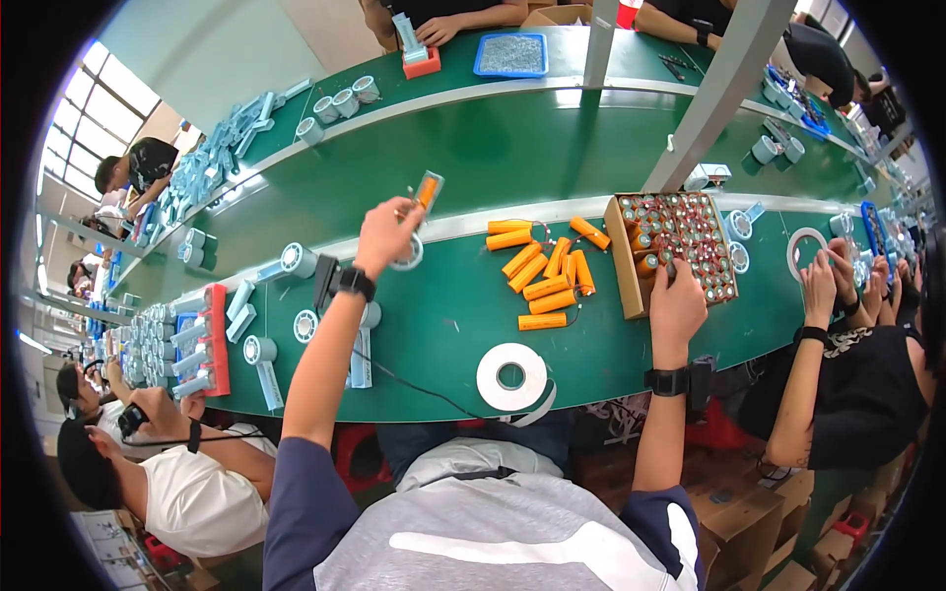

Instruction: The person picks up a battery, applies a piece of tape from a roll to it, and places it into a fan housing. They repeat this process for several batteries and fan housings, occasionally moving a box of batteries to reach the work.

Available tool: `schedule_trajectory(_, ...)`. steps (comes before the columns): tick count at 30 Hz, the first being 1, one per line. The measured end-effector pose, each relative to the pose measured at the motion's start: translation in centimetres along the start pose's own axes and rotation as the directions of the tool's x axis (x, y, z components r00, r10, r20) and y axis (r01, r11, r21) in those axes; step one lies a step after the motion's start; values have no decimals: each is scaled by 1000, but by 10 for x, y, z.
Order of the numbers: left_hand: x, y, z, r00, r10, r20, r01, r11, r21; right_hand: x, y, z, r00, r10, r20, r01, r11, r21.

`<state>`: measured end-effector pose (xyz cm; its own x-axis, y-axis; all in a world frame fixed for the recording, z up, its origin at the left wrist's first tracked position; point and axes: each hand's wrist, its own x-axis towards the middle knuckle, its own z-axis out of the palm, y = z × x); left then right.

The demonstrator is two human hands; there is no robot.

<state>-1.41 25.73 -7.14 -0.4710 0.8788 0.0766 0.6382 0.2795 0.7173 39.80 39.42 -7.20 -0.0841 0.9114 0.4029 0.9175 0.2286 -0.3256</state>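
Note:
My left hand (384,236) is closed around a light-blue handheld fan, held over the far part of the green bench. An orange battery (427,193) shows in the fan's handle, and the round fan head (409,254) is partly hidden below my fingers. My right hand (678,305) reaches over the near side of a cardboard box (631,288) packed with orange batteries standing on end with thin wires. Its fingers are pinched together among them; what they grip is hidden. Several loose orange batteries (545,287) lie between my hands, left of the box.
A roll of white tape (511,377) lies near the bench edge, beside a black cable (424,386). Fans (261,351) and a red rack (219,340) stand to the left. A metal post (724,94) rises behind the box. Co-workers sit on both sides and across.

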Motion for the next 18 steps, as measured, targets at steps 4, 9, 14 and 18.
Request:
schedule_trajectory(4, 1, 24, 20, 887, 287, -362, -105, 888, 447, -11, 7, -23, 966, 239, -101, -136, 800, 585)
schedule_trajectory(9, -136, 110, 64, 829, 549, 110, -556, 782, 282, -38, -19, -47, 960, -231, -161, 279, 855, 437)
schedule_trajectory(14, -213, 117, 120, 823, 557, 114, -565, 824, 50, -29, -11, -10, 940, -342, 10, 331, 918, 219)
schedule_trajectory(18, -242, 109, 132, 766, 631, 123, -643, 753, 139, -40, -21, -10, 959, -274, -67, 282, 930, 235)
